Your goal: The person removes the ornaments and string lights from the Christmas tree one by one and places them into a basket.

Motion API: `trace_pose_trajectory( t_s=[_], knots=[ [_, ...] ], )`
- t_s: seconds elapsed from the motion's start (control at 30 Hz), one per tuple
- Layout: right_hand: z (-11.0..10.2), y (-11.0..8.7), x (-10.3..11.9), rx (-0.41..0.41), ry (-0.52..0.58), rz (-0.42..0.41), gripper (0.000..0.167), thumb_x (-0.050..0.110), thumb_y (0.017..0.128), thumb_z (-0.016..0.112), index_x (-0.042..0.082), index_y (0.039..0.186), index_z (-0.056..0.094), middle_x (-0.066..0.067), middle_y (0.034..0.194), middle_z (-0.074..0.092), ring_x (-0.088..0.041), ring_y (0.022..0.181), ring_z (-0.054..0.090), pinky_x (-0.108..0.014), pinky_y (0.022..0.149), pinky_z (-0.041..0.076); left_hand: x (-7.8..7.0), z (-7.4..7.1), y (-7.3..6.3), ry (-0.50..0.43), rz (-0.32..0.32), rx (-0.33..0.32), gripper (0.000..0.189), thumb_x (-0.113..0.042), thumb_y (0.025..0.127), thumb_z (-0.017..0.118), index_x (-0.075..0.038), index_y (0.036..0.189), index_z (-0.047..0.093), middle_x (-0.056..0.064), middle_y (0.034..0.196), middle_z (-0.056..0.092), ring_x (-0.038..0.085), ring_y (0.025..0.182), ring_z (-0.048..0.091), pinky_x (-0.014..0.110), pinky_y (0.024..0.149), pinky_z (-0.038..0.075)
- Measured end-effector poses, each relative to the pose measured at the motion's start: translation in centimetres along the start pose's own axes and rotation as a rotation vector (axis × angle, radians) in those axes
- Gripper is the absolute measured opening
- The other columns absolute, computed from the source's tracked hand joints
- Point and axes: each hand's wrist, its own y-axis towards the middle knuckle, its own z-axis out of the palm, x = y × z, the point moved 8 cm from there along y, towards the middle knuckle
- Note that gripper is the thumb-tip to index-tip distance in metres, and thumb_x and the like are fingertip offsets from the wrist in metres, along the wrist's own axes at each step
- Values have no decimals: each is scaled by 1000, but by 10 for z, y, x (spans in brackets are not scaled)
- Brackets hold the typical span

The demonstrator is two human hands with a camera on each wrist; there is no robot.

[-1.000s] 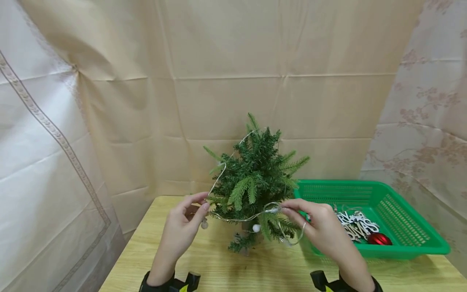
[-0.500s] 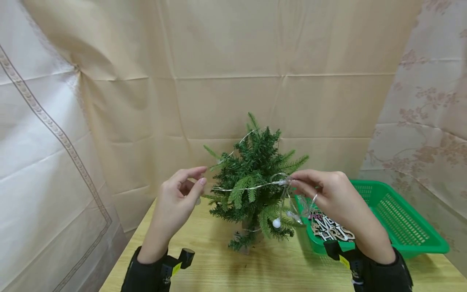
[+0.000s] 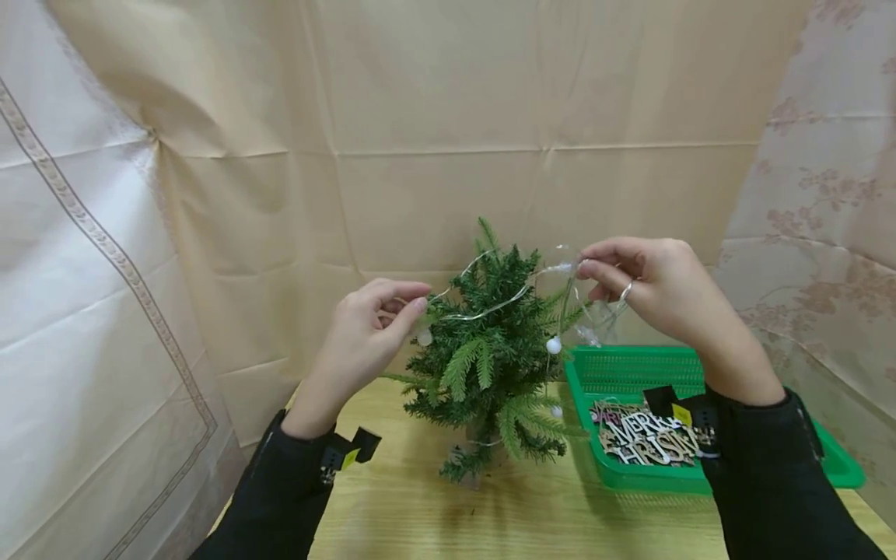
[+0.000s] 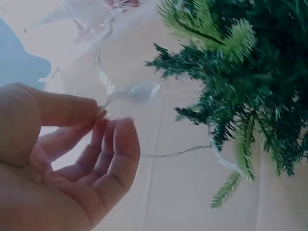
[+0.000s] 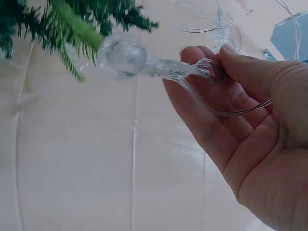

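A small green Christmas tree (image 3: 483, 350) stands upright on the table. String lights (image 3: 490, 309) with clear wire and round white bulbs (image 3: 554, 344) run across its upper front between the two hands. At the tree's left side, my left hand (image 3: 371, 334) pinches the wire between thumb and forefinger; a bulb hangs just under it. To the upper right of the tree, my right hand (image 3: 651, 276) pinches the bundled wire, and loose loops dangle below. In the right wrist view a clear round bulb (image 5: 122, 55) sticks out past the fingertips of that hand.
Right of the tree sits a green plastic basket (image 3: 588, 459) holding cut-out letter ornaments (image 3: 647, 435). The wooden table (image 3: 392, 505) ends near a beige cloth (image 3: 420, 155) behind. Patterned cloth (image 3: 826, 233) hangs at the right.
Both hands have risen from the tree's lower front to its upper part, the right hand also moving rightward. The stretched wire has gone up with them, and its loose bulbs now hang higher.
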Motion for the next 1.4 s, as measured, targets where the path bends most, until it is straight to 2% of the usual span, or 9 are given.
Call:
trace_pose_trajectory(
  t_s=[0.2, 0.33, 0.43, 0.63, 0.73, 0.83, 1.0, 1.2, 1.4],
  knots=[
    [-9, 21, -22, 41, 138, 141, 23, 19, 101, 65, 2, 114, 72, -6, 87, 75, -16, 71, 71, -22, 65, 58, 11, 11, 17, 68, 30, 53, 33, -4, 96, 66, -6, 129, 68, 10, 115, 68, 18, 91, 66, 32, 76, 58],
    [-12, 34, -40, 44, 309, 231, 34, 26, 100, 66, -2, 119, 69, -4, 88, 76, -19, 73, 73, -29, 65, 60, 20, 15, 28, 186, 52, 35, 45, -11, 93, 74, -5, 136, 63, 11, 107, 67, 21, 90, 63, 34, 79, 56],
    [-12, 42, -57, 48, 443, 305, 38, 31, 99, 66, 0, 122, 68, -3, 91, 77, -20, 76, 74, -31, 66, 60, 28, 17, 35, 283, 29, 28, 52, -19, 91, 77, -6, 138, 61, 12, 105, 64, 23, 87, 59, 38, 79, 52],
    [0, 49, -93, 85, 607, 416, 42, 34, 98, 65, 2, 126, 65, -3, 99, 76, -18, 83, 74, -30, 69, 60, 48, 31, 44, 368, -27, 142, 40, -27, 95, 73, -4, 127, 69, 16, 122, 67, 26, 90, 66, 39, 81, 56],
    [12, 48, -111, 82, 676, 464, 43, 33, 99, 64, -1, 125, 64, -4, 100, 75, -16, 85, 73, -29, 71, 60, 56, 37, 47, 374, -28, 191, 35, -26, 96, 72, -2, 122, 72, 16, 119, 71, 24, 91, 71, 37, 77, 59],
    [32, 45, -127, 103, 694, 500, 40, 31, 101, 63, -1, 124, 64, -3, 101, 76, -15, 88, 73, -28, 73, 60, 60, 41, 49, 369, -20, 208, 31, -21, 97, 71, 0, 119, 72, 14, 108, 75, 21, 81, 73, 34, 69, 60],
    [72, 36, -143, 192, 704, 556, 40, 27, 103, 60, -3, 130, 59, -5, 105, 76, -16, 95, 72, -30, 74, 59, 62, 40, 50, 359, -10, 202, 23, -12, 96, 71, 0, 115, 74, 11, 94, 76, 15, 69, 69, 33, 66, 58],
    [107, 33, -148, 218, 697, 556, 42, 19, 102, 63, -8, 134, 54, -2, 110, 74, -14, 94, 69, -35, 77, 60, 62, 39, 52, 354, -21, 187, 21, -10, 94, 72, -1, 113, 75, 10, 94, 77, 17, 73, 72, 35, 70, 59],
    [120, 33, -144, 190, 714, 557, 41, 15, 101, 64, -7, 135, 56, -4, 105, 74, -14, 90, 67, -35, 75, 61, 62, 37, 54, 352, -32, 181, 22, -12, 94, 73, -1, 113, 75, 11, 98, 77, 18, 77, 73, 35, 73, 60]
  ],
)
